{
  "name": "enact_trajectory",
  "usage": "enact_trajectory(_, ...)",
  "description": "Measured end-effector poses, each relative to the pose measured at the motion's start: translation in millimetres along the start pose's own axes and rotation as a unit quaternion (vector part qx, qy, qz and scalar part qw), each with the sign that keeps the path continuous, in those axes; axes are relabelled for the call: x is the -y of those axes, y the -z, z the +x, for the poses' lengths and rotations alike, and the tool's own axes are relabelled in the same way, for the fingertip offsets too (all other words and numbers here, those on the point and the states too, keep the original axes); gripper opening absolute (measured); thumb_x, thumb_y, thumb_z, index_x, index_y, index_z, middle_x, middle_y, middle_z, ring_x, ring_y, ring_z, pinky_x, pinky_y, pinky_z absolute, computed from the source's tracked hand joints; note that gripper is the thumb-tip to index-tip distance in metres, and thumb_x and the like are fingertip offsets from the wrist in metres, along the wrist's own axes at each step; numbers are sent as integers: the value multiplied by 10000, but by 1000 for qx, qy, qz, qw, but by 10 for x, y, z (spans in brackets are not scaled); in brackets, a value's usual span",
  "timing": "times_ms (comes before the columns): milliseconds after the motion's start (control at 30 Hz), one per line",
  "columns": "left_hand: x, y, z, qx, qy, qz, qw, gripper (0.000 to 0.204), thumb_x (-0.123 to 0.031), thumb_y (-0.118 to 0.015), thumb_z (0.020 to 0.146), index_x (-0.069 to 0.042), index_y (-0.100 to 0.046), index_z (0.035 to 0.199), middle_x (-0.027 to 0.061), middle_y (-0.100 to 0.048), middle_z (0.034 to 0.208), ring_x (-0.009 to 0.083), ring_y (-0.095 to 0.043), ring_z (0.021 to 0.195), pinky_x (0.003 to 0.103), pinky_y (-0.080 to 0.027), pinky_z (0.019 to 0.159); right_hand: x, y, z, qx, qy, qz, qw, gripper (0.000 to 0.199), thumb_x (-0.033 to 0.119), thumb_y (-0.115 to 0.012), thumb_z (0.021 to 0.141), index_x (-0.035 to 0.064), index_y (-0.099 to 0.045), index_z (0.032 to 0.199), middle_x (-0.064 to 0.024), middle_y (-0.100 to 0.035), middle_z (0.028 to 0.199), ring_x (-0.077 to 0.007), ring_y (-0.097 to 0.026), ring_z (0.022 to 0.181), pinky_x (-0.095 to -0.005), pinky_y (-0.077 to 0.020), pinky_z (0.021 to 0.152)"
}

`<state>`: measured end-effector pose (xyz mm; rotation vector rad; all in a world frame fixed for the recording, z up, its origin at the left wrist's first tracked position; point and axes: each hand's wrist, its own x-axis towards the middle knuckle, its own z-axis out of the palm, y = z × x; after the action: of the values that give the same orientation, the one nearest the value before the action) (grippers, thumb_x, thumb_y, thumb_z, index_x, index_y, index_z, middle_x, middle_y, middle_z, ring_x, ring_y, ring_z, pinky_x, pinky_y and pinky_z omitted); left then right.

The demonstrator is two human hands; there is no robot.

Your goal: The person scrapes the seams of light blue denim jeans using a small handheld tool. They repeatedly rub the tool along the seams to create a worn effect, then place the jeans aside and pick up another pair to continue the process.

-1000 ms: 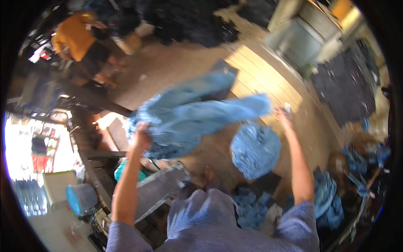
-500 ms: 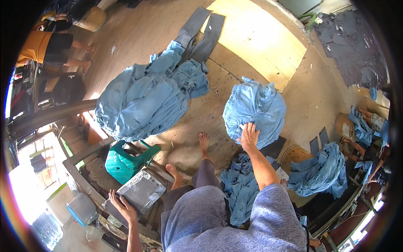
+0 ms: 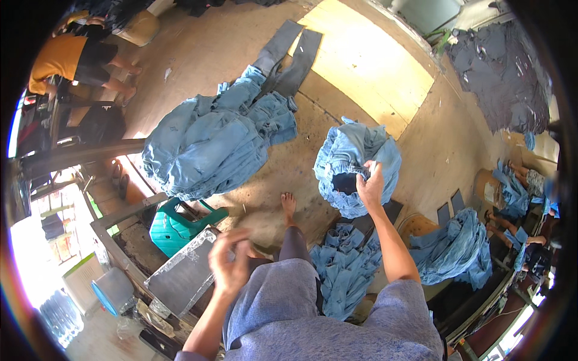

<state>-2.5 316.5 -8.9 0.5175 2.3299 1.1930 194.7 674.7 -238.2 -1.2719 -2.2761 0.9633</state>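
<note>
A round pile of light-blue denim garments [image 3: 333, 148] stands on the floor ahead, slightly right of my legs. My right hand [image 3: 370, 185] is closed on the gathered waistband of the top garment; its dark inside shows as an opening beside my fingers. Something small and whitish shows at the fingertips, too small to name. Over the edge of a grey, tape-edged flat surface [image 3: 183, 277], beside my lap, is my left hand [image 3: 230, 265], raised and smeared by motion. No held thing can be made out there.
A larger denim heap [image 3: 208, 147] lies ahead left, with dark grey trousers [image 3: 280, 57] beyond. A green plastic stool [image 3: 171, 227] stands near my left foot. More denim [image 3: 343, 271] lies by my right leg, another bundle [image 3: 454, 249] farther right. People work at both sides.
My right hand has gone from lying on the pile to gripping the top garment's waistband, which now gapes. My left hand has moved right from the grey surface toward my lap.
</note>
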Motion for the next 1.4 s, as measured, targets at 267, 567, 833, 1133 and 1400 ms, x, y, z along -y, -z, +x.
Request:
enact_trajectory(267, -742, -1027, 872, 262, 105, -290, 914, 651, -504, -607, 1105, -26, -550, 1543, 88, -600, 1447, 180, -554, 1208, 342, -457, 1052, 2226, 224, -407, -5, 61, 215, 975, 543, -49, -816, 727, 0, -532, 1186, -153, -592, 1083, -298, -611, 975, -409, -517, 917)
enact_trajectory(567, 588, 74, 1419, 49, 297, -666, 683, 357, -382, -546, 1135, -78, -710, 1227, 115, -782, 1136, 293, -748, 1010, 511, -600, 985, 2954, -881, -1419, 174, 130, 97, 971, 495, -59, -712, 752, -68, -502, 1200, -280, -519, 1252, -498, -564, 1237, -533, -488, 1071)
enact_trajectory(833, 850, 600, 203, -5, 344, -662, 665, 454, -415, -498, 1158, -103, -584, 1476, 113, -675, 1457, 315, -664, 1318, 540, -514, 1148, 2992, -488, -2656, 246, 199, 101, 943, 479, 51, -780, 775, -62, -537, 1173, -251, -562, 1193, -480, -596, 1136, -508, -540, 959)
enact_trajectory(1133, 1826, 1952, -735, -70, 430, -565, 701, 298, -341, -603, 1126, -89, -699, 1253, 104, -784, 1154, 271, -768, 1010, 531, -623, 930, 3980, -925, -3502, 515, 265, 44, 814, 396, 151, -791, 868, -57, -573, 1125, -236, -601, 1143, -380, -695, 920, -489, -655, 798)
enact_trajectory(1400, 2131, 2905, -1415, -57, 459, -500, 732, 391, -318, -519, 1160, 7, -706, 1272, 130, -802, 1136, 258, -805, 903, 449, -692, 811, 4777, -1253, -4033, 625, 325, 23, 709, 483, 303, -794, 928, -30, -548, 1176, -285, -656, 1213, -477, -723, 1006, -555, -609, 907)
